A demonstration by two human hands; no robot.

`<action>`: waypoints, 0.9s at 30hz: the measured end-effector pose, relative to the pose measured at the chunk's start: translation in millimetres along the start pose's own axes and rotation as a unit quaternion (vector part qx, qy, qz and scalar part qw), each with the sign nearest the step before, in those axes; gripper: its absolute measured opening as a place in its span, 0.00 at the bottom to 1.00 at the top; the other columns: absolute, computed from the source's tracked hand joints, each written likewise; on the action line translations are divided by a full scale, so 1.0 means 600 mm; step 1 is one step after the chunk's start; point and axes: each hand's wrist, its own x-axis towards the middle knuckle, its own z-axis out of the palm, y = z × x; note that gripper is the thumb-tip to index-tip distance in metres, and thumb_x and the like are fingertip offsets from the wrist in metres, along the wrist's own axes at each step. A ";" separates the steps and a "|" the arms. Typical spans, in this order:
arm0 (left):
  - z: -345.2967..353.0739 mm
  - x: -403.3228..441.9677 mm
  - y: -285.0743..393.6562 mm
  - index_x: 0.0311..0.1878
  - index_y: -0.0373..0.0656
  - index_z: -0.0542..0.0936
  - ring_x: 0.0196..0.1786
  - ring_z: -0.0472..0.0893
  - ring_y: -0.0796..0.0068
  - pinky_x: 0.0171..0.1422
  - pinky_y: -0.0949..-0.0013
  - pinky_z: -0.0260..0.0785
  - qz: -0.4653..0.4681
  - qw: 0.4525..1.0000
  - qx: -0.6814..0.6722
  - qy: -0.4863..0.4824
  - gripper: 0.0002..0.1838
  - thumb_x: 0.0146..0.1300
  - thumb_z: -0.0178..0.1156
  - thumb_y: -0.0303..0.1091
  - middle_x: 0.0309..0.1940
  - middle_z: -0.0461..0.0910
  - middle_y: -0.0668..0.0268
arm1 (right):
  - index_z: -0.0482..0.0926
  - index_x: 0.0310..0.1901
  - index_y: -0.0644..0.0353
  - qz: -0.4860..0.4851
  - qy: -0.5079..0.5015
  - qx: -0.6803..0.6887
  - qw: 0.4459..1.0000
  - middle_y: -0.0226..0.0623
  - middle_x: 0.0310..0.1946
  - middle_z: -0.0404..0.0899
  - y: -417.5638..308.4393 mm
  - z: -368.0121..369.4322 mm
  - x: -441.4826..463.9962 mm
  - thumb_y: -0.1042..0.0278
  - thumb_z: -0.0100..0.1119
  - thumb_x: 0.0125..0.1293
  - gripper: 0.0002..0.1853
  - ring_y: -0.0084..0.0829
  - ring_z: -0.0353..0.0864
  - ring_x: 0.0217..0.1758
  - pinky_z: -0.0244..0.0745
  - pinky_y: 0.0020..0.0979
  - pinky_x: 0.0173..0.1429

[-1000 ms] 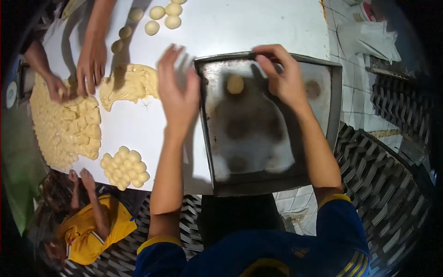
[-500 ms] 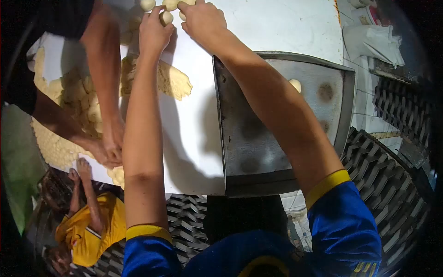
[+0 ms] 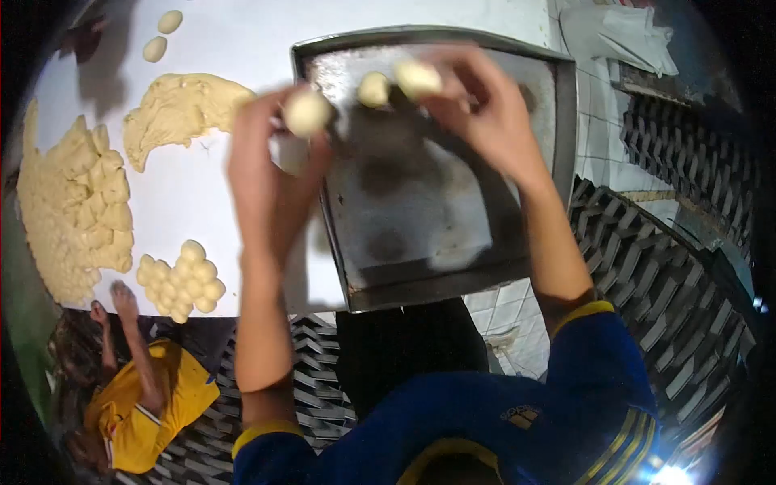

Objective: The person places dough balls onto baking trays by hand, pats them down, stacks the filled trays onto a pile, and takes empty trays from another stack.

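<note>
My left hand (image 3: 271, 153) is curled around a pale dough ball (image 3: 307, 113) over the left edge of a dark metal baking tray (image 3: 368, 301). My right hand (image 3: 485, 105), slightly blurred, grips another dough ball (image 3: 418, 78) above the tray's far part. Between the two hands a third dough ball (image 3: 373, 89) shows against the tray; whether it rests on the metal is hard to tell. Dark round stains mark the tray bottom.
On the white table (image 3: 186, 194) lie a flat dough piece (image 3: 182, 109), a large cut dough mass (image 3: 81, 210), a dough ball cluster (image 3: 182, 279) and two far balls (image 3: 162, 36). A person in yellow (image 3: 153, 396) is at the near left edge.
Both my hands have come back from the table's far side to the tray, carrying dough balls. The co-worker's arms have left the dough at the left. The view has shifted.
</note>
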 end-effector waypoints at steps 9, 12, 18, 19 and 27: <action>0.148 -0.201 0.012 0.69 0.43 0.81 0.65 0.81 0.47 0.71 0.52 0.77 -0.110 0.984 0.068 -0.121 0.29 0.63 0.72 0.18 0.59 0.78 0.52 | 0.87 0.65 0.55 0.032 0.002 -0.180 0.983 0.40 0.54 0.89 0.114 -0.044 -0.261 0.69 0.82 0.64 0.27 0.38 0.92 0.52 0.88 0.39 0.57; 0.169 -0.211 0.004 0.70 0.45 0.81 0.66 0.80 0.46 0.73 0.51 0.76 -0.083 0.979 0.146 -0.113 0.31 0.62 0.72 0.18 0.60 0.78 0.52 | 0.84 0.71 0.51 0.027 -0.054 -0.296 0.953 0.44 0.64 0.84 0.135 -0.033 -0.264 0.65 0.82 0.64 0.32 0.47 0.88 0.63 0.88 0.47 0.62; 0.176 -0.221 0.038 0.84 0.43 0.69 0.79 0.71 0.38 0.86 0.43 0.62 -0.041 0.981 0.163 -0.101 0.43 0.66 0.73 0.22 0.78 0.71 0.45 | 0.72 0.82 0.57 -0.052 -0.036 -0.306 0.950 0.51 0.77 0.71 0.085 -0.033 -0.261 0.54 0.75 0.72 0.41 0.54 0.77 0.78 0.76 0.54 0.80; 0.186 -0.225 0.032 0.87 0.41 0.65 0.83 0.68 0.36 0.89 0.41 0.59 -0.018 0.983 0.155 -0.097 0.45 0.67 0.72 0.23 0.82 0.67 0.43 | 0.72 0.82 0.57 -0.051 -0.036 -0.306 0.950 0.51 0.77 0.71 0.095 -0.021 -0.256 0.54 0.75 0.72 0.41 0.54 0.77 0.78 0.76 0.54 0.80; 0.222 -0.253 -0.004 0.90 0.37 0.58 0.92 0.56 0.40 0.93 0.36 0.49 -0.003 0.948 0.272 -0.166 0.43 0.79 0.62 0.37 0.90 0.57 0.46 | 0.59 0.88 0.64 -0.105 -0.107 -0.340 0.929 0.49 0.89 0.59 0.180 0.002 -0.258 0.45 0.65 0.79 0.47 0.50 0.53 0.94 0.51 0.50 0.95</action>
